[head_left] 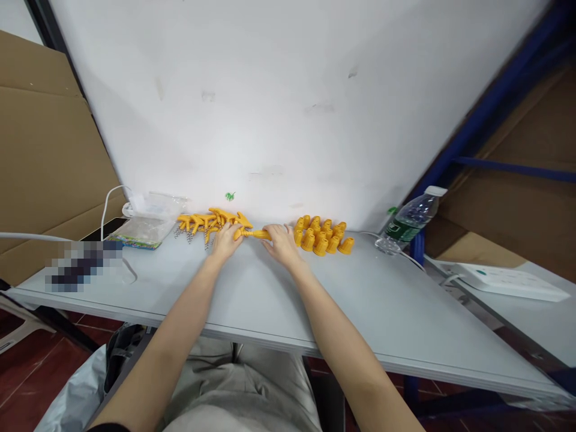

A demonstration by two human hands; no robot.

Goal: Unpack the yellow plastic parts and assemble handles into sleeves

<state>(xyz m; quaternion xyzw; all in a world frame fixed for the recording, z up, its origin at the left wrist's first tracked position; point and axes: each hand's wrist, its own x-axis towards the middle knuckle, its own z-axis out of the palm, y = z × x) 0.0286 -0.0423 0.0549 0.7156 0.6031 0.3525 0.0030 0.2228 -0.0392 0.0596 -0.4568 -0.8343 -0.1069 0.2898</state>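
Around the middle of the table's back part, my left hand (226, 241) is closed on a yellow plastic piece (246, 232) with a narrow, stepped end. Its end meets a ribbed yellow part (261, 234), which my right hand (281, 243) grips from the other side; whether the two are joined I cannot tell. Left of my left hand lies a pile of branched yellow plastic pieces (198, 223) with short metal chains (189, 235). Just beyond my right hand, several yellow cup-shaped parts (321, 245) stand in a cluster, mostly with their narrow end up.
A clear plastic bag (146, 230) lies on the left of the table (256, 300), near a white cable (106, 207). A water bottle (411, 219) leans at the right. A white power strip (513, 282) lies farther right. The white panel (279, 120) rises behind.
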